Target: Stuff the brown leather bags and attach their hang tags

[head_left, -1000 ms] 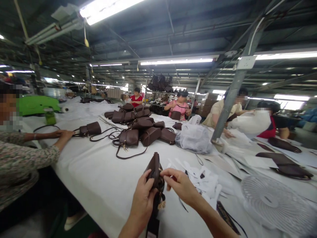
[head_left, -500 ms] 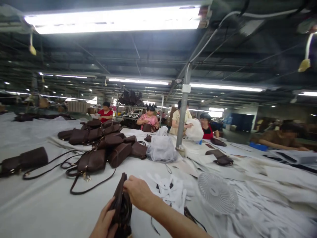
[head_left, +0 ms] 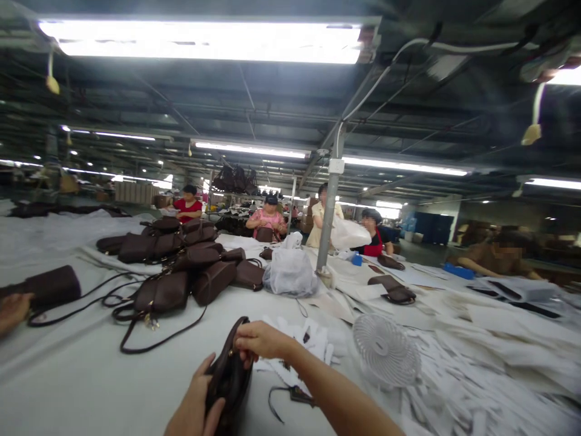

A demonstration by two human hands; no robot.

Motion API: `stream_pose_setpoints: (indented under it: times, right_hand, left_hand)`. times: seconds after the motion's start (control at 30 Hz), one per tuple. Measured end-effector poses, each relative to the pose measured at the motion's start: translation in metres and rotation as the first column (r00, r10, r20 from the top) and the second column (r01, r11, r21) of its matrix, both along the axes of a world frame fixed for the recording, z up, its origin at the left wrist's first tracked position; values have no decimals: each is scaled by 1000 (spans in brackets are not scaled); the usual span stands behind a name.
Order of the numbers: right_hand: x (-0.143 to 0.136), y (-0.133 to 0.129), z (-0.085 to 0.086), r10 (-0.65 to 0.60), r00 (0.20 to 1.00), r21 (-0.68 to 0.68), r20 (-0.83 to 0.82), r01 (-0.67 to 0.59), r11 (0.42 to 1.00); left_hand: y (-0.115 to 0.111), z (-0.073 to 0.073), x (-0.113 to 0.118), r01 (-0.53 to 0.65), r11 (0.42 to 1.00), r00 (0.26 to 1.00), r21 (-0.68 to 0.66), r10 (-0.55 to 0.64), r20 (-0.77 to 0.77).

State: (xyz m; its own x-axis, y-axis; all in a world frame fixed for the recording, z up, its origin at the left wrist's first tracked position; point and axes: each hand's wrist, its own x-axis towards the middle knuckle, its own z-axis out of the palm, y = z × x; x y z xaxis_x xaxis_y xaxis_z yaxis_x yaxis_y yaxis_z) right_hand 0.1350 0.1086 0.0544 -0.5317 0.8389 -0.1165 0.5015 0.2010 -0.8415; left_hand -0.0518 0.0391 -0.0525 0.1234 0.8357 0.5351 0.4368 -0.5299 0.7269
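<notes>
A dark brown handbag [head_left: 230, 372] stands tilted at the table's near edge, its opening partly spread. My left hand [head_left: 200, 393] clasps its near side, thumb and fingers apart around the body. At the bag's upper edge my right hand [head_left: 261, 340] is closed, fingers pinching the rim close to a small gold fitting. What lies inside the bag is too dark to make out. Just right of it are white strips [head_left: 313, 342] and a small dark tag with a cord [head_left: 299, 395].
Brown bags [head_left: 163, 290] with long straps are piled at left centre. A co-worker's hand [head_left: 13, 312] touches another brown bag [head_left: 52, 287] at the far left. A wrapped white bundle [head_left: 290, 272], a metal post [head_left: 327, 224] and a white fan [head_left: 385, 351] stand rightward. Several people sit or stand beyond.
The handbag's opening has spread wider, with my right hand still at its rim. A co-worker's hand has come in at the left edge onto a bag. The view has shifted slightly right.
</notes>
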Motion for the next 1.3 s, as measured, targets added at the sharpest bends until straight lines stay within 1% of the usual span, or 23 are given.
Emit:
stream_pose_setpoints:
  times: [0.07, 0.13, 0.23, 0.3, 0.4, 0.47, 0.53, 0.6, 0.67, 0.73, 0.83, 0.9, 0.97, 1.03, 1.1, 1.17, 1.2, 1.23, 1.27, 1.3]
  right_hand:
    - [2, -2, -5, -7, 999, -8, -37, 7, 1000]
    - [2, -3, -13, 3, 997, -17, -78, -4, 1000]
    - [0, -7, -20, 50, 991, -21, -123, -53, 998]
    - [0, -13, -18, 92, 986, -4, -136, -94, 996]
    - [-3, -25, -10, 141, 982, 31, -122, -139, 990]
    - [-9, -34, -8, 156, 982, 21, -109, -155, 988]
    - [-19, -42, -9, 152, 982, -3, -113, -153, 988]
    - [-29, -48, -12, 131, 983, -22, -129, -135, 991]
    - [-34, -51, -14, 116, 983, -35, -139, -122, 992]
    - [-34, -50, -12, 110, 984, -52, -137, -118, 992]
    - [-29, -45, -8, 125, 987, -42, -97, -130, 991]
    - [-29, -44, -8, 156, 986, -3, -62, -156, 988]
    - [-34, -48, -11, 172, 984, 59, -44, -169, 984]
    - [-45, -56, -17, 152, 987, 156, -50, -143, 977]
    - [-58, -64, -21, 111, 992, 241, -60, -93, 966]
    - [-67, -70, -19, 78, 997, 289, -18, -69, 955]
    - [-69, -71, -15, 55, 997, 329, 46, -67, 942]
    - [-68, -71, -9, 18, 992, 392, 128, -68, 918]
    - [-63, -71, -1, -32, 977, 474, 209, -72, 877]
    - [-55, -69, 7, -93, 960, 564, 265, -76, 822]
  left_hand:
    - [-9, 12, 2, -20, 1000, 999, -7, 20, -38]
    - [-16, 21, 5, 1, 1000, 996, -11, -2, -84]
    - [-21, 26, 8, -15, 999, 997, -28, 13, -74]
    - [-24, 26, 7, -18, 999, 999, -27, 17, -39]
    - [-27, 26, 4, 50, 999, 999, 14, -50, 4]
    - [-26, 28, 2, 114, 992, 993, 43, -115, 20]
    - [-23, 31, 1, 164, 986, 985, 29, -165, 48]
    - [-19, 33, -3, 209, 978, 973, -16, -207, 98]
    - [-17, 32, -9, 271, 960, 955, -72, -259, 142]
    - [-16, 26, -16, 320, 940, 939, -118, -298, 172]
    - [-16, 14, -18, 338, 931, 923, -136, -299, 242]
    - [-16, 7, -14, 327, 937, 910, -126, -277, 309]
    - [-14, 3, -9, 304, 945, 899, -122, -243, 364]
    - [-12, 3, -7, 260, 958, 895, -123, -192, 402]
    - [-10, 5, -10, 218, 967, 894, -131, -144, 425]
    - [-8, 9, -16, 217, 962, 893, -165, -127, 431]
    - [-8, 10, -19, 222, 957, 896, -189, -124, 426]
    - [-7, 12, -22, 223, 951, 903, -213, -119, 413]
    - [-7, 13, -25, 219, 947, 910, -234, -112, 399]
    - [-6, 13, -26, 213, 944, 917, -251, -104, 385]
